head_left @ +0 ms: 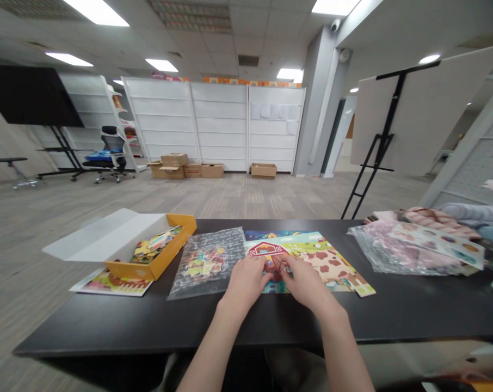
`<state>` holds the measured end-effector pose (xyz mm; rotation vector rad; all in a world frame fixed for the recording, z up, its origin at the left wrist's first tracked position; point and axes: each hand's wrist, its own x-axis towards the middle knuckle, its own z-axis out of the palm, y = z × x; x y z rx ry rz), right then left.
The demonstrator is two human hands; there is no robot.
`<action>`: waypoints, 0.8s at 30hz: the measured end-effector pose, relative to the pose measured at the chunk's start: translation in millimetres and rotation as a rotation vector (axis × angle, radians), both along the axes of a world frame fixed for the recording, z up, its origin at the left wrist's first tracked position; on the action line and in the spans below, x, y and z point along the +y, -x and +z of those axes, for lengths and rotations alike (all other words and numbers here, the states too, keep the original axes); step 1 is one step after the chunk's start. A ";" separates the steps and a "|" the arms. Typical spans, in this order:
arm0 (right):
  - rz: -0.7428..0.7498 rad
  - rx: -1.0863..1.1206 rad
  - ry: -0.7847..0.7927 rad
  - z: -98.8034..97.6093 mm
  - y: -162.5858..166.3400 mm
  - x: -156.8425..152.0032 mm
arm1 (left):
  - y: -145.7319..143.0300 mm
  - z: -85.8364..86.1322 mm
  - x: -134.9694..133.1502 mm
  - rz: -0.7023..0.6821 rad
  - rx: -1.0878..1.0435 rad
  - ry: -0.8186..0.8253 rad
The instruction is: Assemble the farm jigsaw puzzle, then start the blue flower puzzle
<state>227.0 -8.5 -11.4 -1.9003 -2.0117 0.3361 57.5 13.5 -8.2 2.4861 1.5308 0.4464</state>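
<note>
A partly joined jigsaw puzzle (326,265) with a brown-spotted cow and a red barn lies on the black table in front of me. My left hand (250,276) bends its fingers over the barn section, thumb turned inward. Close beside it, my right hand (302,276) has its fingertips on the same section. Between the two hands shows a reddish puzzle piece (273,264), which the fingers of both grip at its sides; its edges are partly hidden. Left of my hands lies a clear plastic bag (208,265) with loose puzzle pieces in it.
An open yellow box (177,239) holding more pieces stands at the left, on a picture sheet (111,283). Plastic-wrapped pink goods (377,250) lie at the table's right. Beyond the table stand cardboard boxes (175,160), white shelves (217,117) and a board on a black stand (387,125).
</note>
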 end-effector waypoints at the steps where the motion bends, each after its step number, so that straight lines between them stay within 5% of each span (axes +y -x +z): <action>1: 0.002 0.019 -0.018 -2.3 -3.0 1.3 | -0.5 1.1 0.1 0.007 0.007 0.005; 14: -0.052 -0.016 0.028 -1.2 1.4 0.7 | 2.0 -20.8 10.5 -0.014 -0.275 0.109; 24: -0.027 -0.004 0.015 -3.1 1.3 1.2 | 3.0 -14.4 4.4 -0.056 -0.282 0.073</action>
